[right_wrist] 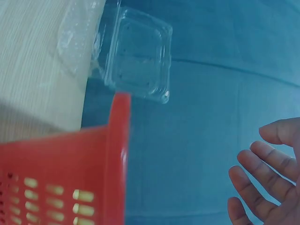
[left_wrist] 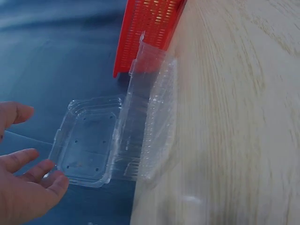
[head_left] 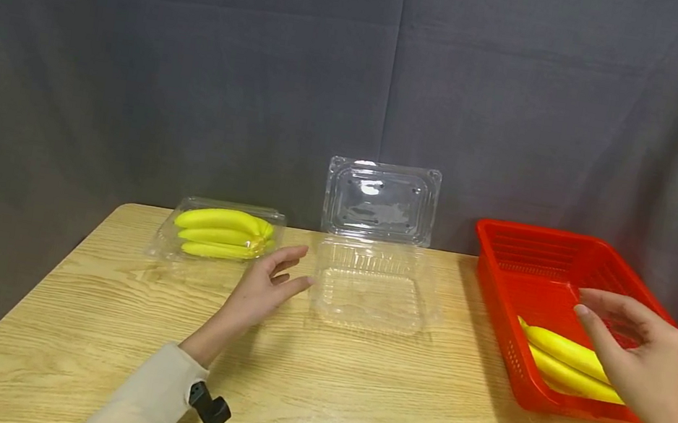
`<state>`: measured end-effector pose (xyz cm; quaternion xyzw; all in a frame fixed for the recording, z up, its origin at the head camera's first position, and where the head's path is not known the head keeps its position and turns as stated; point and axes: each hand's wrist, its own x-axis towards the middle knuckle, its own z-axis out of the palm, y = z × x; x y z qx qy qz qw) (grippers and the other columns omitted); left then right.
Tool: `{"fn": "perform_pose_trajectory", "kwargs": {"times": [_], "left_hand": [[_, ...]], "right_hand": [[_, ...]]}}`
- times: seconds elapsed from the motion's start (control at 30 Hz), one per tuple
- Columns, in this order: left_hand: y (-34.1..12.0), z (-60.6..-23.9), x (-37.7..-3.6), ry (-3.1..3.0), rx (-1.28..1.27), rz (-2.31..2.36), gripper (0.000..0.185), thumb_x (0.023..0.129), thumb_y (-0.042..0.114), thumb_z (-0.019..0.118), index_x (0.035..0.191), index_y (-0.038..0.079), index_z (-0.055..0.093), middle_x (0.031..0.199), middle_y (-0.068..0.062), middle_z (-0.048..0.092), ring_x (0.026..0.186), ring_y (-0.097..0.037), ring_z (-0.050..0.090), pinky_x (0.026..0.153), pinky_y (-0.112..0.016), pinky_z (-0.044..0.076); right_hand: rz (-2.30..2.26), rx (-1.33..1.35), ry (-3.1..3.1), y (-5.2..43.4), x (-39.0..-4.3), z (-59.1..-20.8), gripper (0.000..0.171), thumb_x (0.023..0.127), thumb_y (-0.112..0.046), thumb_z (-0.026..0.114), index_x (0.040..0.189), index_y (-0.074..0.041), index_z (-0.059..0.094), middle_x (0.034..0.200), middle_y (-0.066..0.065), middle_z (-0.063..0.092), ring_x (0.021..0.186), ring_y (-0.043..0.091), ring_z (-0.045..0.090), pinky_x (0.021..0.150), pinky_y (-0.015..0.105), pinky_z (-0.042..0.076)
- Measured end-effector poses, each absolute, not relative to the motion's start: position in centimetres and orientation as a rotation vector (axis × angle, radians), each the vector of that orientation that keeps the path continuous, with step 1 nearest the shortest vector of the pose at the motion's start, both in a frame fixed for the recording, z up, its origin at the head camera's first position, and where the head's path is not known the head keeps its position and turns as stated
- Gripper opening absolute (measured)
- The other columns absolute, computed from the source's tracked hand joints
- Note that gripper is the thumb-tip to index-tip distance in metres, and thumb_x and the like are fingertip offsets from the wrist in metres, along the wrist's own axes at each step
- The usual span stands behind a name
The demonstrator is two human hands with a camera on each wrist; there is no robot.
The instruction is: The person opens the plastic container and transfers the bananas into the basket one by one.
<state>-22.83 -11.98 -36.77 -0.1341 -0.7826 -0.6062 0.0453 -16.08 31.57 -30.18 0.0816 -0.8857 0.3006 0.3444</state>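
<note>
An empty clear clamshell box (head_left: 369, 285) (left_wrist: 145, 136) (right_wrist: 136, 56) stands at the table's middle with its lid up. My left hand (head_left: 276, 279) (left_wrist: 23, 183) hovers just left of it, fingers relaxed and spread, holding nothing. A red basket (head_left: 564, 289) (left_wrist: 150, 28) (right_wrist: 70, 173) on the right holds yellow bananas (head_left: 569, 363). My right hand (head_left: 629, 335) (right_wrist: 267, 178) hangs open above the basket, over the bananas, without touching them. A shut clear box of bananas (head_left: 220, 232) lies at the back left.
The wooden table (head_left: 350, 403) has bare surface in front. A grey curtain (head_left: 201, 74) hangs close behind the table's far edge. The basket overhangs the table's right side.
</note>
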Motion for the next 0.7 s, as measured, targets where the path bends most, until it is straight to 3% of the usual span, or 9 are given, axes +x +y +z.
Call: {"fn": "perform_pose_trajectory", "kwargs": {"times": [0.2, 0.43, 0.53, 0.7], "left_hand": [[-12.4, -36.3, -22.2, -2.369, -0.493, -1.703, 0.053, 0.088, 0.012, 0.072, 0.137, 0.003, 0.053, 0.139, -0.011, 0.052, 0.124, -0.030, 0.050, 0.102, -0.041, 0.042], [-12.8, -35.7, -21.3, -2.380, -0.593, -1.378, 0.052, 0.087, 0.014, 0.074, 0.134, 0.004, 0.056, 0.128, -0.010, 0.060, 0.114, -0.027, 0.057, 0.095, -0.041, 0.048], [-13.0, -35.4, -20.9, -2.382, -0.606, -1.268, 0.052, 0.086, 0.014, 0.074, 0.134, 0.005, 0.056, 0.121, -0.011, 0.063, 0.109, -0.028, 0.059, 0.090, -0.043, 0.051], [-13.5, -35.1, -20.5, -2.385, -0.623, -1.163, 0.053, 0.085, 0.014, 0.074, 0.134, 0.005, 0.056, 0.118, -0.011, 0.062, 0.105, -0.026, 0.059, 0.084, -0.043, 0.051]], "right_hand": [[0.732, 0.368, -2.203, 29.9, -15.9, -29.8, 0.028, 0.081, -0.004, 0.076, 0.108, -0.005, 0.073, 0.099, -0.039, 0.055, 0.085, -0.021, 0.049, 0.071, 0.004, 0.036], [0.660, 0.474, -2.128, 27.9, -15.7, -29.2, 0.032, 0.075, -0.004, 0.078, 0.107, -0.006, 0.074, 0.101, -0.028, 0.058, 0.070, -0.015, 0.048, 0.043, 0.015, 0.026], [0.653, 0.514, -2.105, 26.9, -15.6, -29.0, 0.032, 0.074, -0.004, 0.078, 0.106, -0.005, 0.074, 0.097, -0.013, 0.067, 0.079, -0.016, 0.050, 0.046, 0.014, 0.029], [0.671, 0.603, -2.063, 25.3, -15.3, -28.5, 0.029, 0.076, -0.008, 0.076, 0.105, -0.003, 0.074, 0.094, 0.009, 0.071, 0.094, -0.012, 0.054, 0.066, 0.008, 0.038]]}}
